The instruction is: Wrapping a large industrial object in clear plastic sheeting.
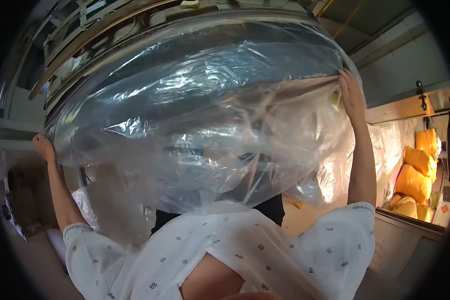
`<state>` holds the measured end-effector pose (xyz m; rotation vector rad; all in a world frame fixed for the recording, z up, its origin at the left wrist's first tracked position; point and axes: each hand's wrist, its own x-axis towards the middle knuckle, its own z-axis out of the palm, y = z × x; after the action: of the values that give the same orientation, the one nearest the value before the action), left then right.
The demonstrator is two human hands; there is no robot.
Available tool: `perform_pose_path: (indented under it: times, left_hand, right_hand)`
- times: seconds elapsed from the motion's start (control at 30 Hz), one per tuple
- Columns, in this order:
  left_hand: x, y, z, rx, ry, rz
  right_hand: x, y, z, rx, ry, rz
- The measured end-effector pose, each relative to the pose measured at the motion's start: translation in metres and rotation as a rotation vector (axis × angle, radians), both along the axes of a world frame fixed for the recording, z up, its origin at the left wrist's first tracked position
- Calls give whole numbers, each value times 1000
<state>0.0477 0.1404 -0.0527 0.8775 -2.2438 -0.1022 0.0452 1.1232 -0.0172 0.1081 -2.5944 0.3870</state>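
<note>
Yellow bundles [417, 172]: stacked at far right; contents hidden. Clear plastic film [185, 140]: spread between hands, before white shirt [205, 237]. Left hand [44, 147]: fingers closed on left edge. Right hand [352, 94]: fingers curled, gripping upper right edge.

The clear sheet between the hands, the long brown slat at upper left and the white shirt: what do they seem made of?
Clear sheet: thin, glossy plastic film; it is see-through, creased and full of sharp highlights. Brown slat: probably wood, dull, judging by its colour and plank shape. White shirt: matt fabric, as its soft folds suggest; the fibre I cannot tell.
</note>
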Motion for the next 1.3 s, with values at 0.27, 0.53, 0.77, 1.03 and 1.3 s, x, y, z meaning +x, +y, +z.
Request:
perform_pose_path:
  times: [0.27, 0.53, 0.77, 1.03, 1.3]
  left_hand:
    - [9, -2, -4, -13, -105, 14]
    - [12, -3, -7, -22, -80, -59]
    - [16, -45, -17, -106, 26, -61]
    - [78, -73, 25, 327, 505, -134]
    - [200, -81, 78, 575, 554, -310]
  right_hand:
    - [-55, -111, 34, 80, 299, -62]
    - [-101, -99, 45, -926, -120, 271]
    - [-65, -90, 32, -212, -292, 16]
    - [-61, -102, 16, -116, -329, 126]
    - [-70, -93, 3, -151, -167, 475]
